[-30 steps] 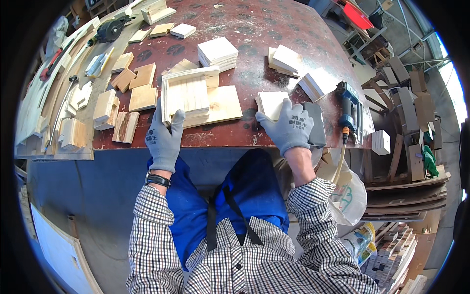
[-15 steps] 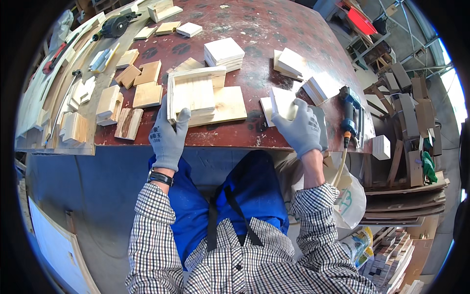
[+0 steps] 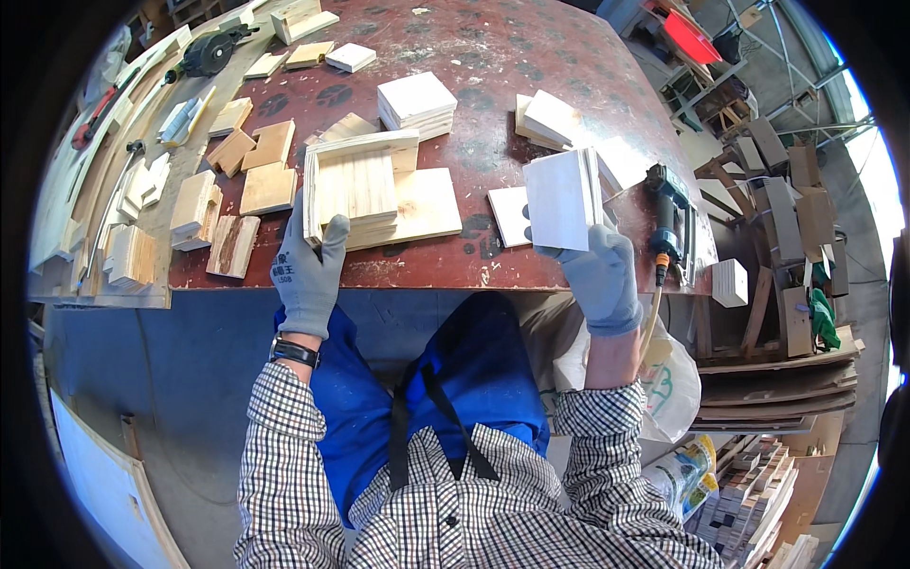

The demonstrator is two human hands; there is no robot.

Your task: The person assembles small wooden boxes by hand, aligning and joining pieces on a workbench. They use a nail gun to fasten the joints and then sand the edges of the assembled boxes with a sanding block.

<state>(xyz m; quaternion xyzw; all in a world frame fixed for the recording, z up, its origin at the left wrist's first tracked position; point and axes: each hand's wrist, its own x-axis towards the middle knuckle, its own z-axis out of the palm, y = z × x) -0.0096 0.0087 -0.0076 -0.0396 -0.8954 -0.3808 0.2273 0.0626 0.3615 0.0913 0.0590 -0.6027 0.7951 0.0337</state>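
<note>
My left hand point(image 3: 311, 275), in a grey glove, is closed on the near left corner of an open-sided wooden box point(image 3: 360, 142). The thumb presses on its front, and the fingers go out of sight behind its left side. A flat wooden board point(image 3: 438, 204) lies under and to the right of the box. My right hand point(image 3: 603, 284), gloved too, grips a stack of square plywood pieces point(image 3: 563, 201) by its lower edge, tilted up over the table's front edge. Just left of that stack lies a pale square piece with a dark round mark point(image 3: 509, 216).
A nail gun point(image 3: 669, 213) with a hose lies at the right on the dark red table point(image 3: 512, 85). Plywood squares point(image 3: 417, 100) are stacked behind the box, with more blocks point(image 3: 268, 188) to its left. A black circular tool point(image 3: 213, 55) lies at the far left.
My right hand has picked up the plywood stack and tilted it upright, its pale face turned toward me. The left hand keeps its hold on the box.
</note>
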